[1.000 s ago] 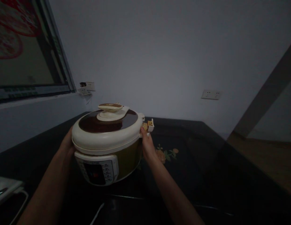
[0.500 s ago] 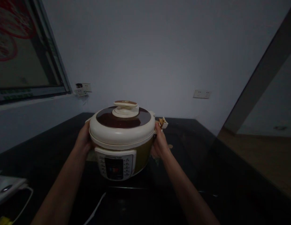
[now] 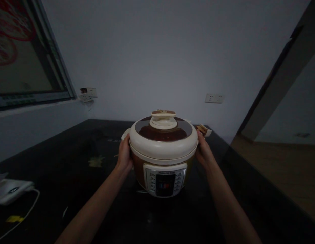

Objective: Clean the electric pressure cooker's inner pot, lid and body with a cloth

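Beneath the pressure cooker (image 3: 164, 154), black countertop (image 3: 78, 149); behind it, pale wall (image 3: 157, 61). Grips the cooker at opposite sides with left hand (image 3: 125, 154) and right hand (image 3: 205, 150), fingers wrapped at the side handles (image 3: 125, 134), tips hidden, probably to balance its broad body. Presents control panel (image 3: 165, 181) on the near side, lid (image 3: 164, 134) on top. Cannot tell resting from slightly lifted.

A white corded device (image 3: 16, 190) lies near a yellow object (image 3: 14, 219).

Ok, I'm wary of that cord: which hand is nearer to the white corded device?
Left. The left hand holds the left side of the cooker, right of the white device; the right hand holds the cooker's right side, farther away.
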Tool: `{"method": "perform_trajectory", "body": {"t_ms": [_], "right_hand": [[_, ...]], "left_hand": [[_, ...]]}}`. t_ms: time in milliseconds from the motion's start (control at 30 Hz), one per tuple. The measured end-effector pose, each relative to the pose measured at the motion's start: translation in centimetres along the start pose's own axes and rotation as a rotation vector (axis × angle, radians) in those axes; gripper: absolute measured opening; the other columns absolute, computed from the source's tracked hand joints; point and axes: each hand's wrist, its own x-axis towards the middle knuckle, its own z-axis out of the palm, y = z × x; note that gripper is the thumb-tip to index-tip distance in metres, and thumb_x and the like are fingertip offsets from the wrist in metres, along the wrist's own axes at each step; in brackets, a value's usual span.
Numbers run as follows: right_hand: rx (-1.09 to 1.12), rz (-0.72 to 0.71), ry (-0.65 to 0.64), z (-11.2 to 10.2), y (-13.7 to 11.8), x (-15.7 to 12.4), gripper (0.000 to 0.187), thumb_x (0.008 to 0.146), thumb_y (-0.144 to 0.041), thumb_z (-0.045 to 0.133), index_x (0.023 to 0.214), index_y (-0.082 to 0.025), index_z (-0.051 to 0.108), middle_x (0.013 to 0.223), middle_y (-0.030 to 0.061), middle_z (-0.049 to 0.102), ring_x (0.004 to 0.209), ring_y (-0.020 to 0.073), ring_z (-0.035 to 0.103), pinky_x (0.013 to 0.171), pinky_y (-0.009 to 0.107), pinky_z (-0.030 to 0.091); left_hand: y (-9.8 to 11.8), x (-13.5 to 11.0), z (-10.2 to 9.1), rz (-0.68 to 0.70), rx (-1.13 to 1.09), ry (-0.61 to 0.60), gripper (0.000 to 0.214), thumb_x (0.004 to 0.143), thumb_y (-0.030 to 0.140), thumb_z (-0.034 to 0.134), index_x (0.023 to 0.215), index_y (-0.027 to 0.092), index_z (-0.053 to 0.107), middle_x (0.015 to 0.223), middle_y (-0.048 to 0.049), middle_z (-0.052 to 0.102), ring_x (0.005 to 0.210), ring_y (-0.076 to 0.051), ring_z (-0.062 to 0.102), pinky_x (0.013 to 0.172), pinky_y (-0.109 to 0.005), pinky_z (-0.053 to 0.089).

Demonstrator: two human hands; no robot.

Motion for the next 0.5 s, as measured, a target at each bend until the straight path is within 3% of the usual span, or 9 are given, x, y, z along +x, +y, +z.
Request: {"method": "perform_trajectory", "body": {"t_ms": [500], "right_hand": [[-0.013,0.029,0.039,-0.1,0.8,0.2,0.043,0.074,-0.052,0.067,0.105,-0.024,0.068,0.104,0.0028,0.073,0.111,0.0246,0.062,0.095,0.039,0.05]], "left_hand": [[-1.1,0.8,-1.1,-0.049,0.008,0.019,0.029,0.076,0.036,0.068,0.098,0.019,0.072,0.096,-0.0032,0.074,0.091,-0.019,0.067,0.084,-0.03,0.05]]}}
